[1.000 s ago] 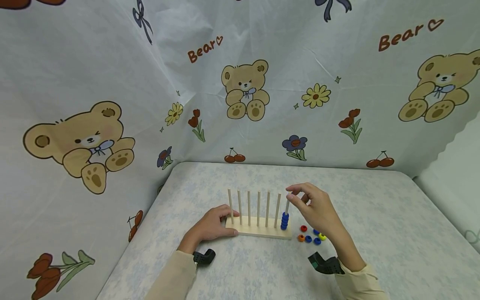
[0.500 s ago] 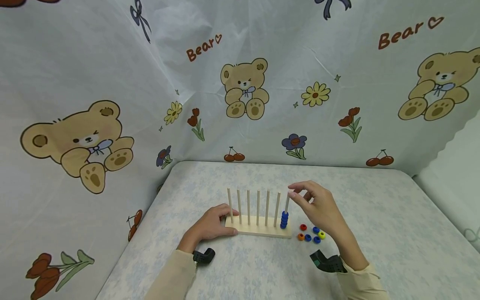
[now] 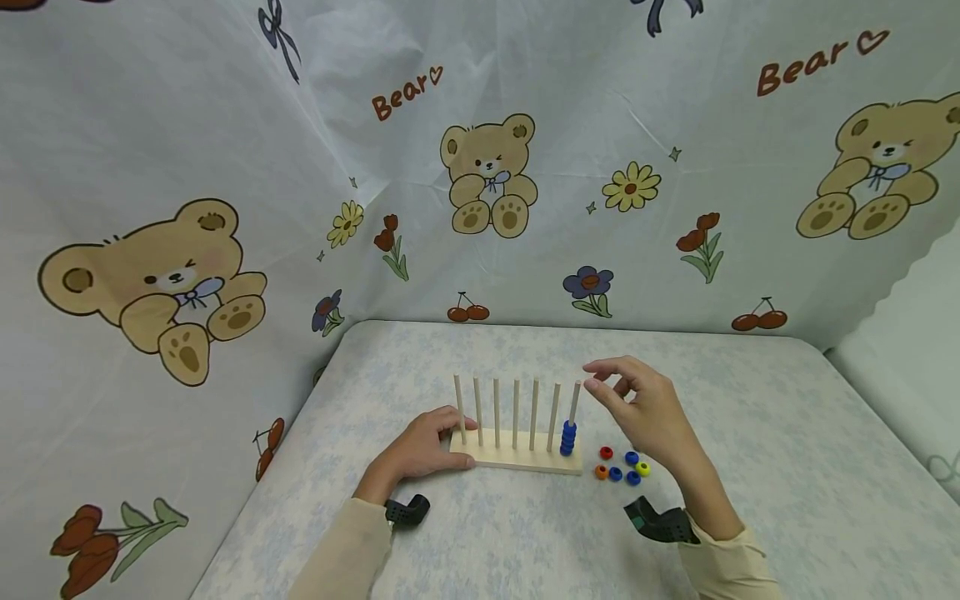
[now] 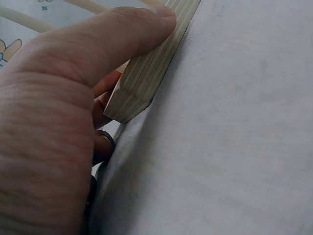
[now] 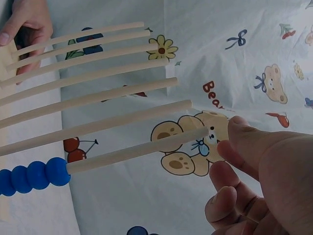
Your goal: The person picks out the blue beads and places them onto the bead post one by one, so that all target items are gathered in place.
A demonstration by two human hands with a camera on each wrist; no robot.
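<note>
A wooden peg board [image 3: 517,457] with several upright pegs stands on the table. Its left end is gripped by my left hand [image 3: 422,446], thumb along the front edge and fingers behind; the left wrist view shows the thumb on the wooden base [image 4: 151,63]. Several blue beads [image 3: 567,438] are stacked on the rightmost peg [image 5: 132,152], whose upper part is bare. Just right of that peg's tip hovers my right hand [image 3: 643,408], fingers loosely bent, nothing seen between thumb and fingertips. Below it lie loose beads: a red bead [image 3: 606,452], an orange bead [image 3: 602,472], a yellow bead [image 3: 642,468] and several blue ones.
The pale mottled tabletop [image 3: 525,542] extends around the board. Behind and to the left hangs a curtain [image 3: 570,100] printed with bears and flowers. A black wrist camera [image 3: 660,523] sits on the right wrist, another [image 3: 407,512] on the left.
My right hand has drawn away slightly to the right from the tip of the rightmost peg. The left hand, board and beads stay in place.
</note>
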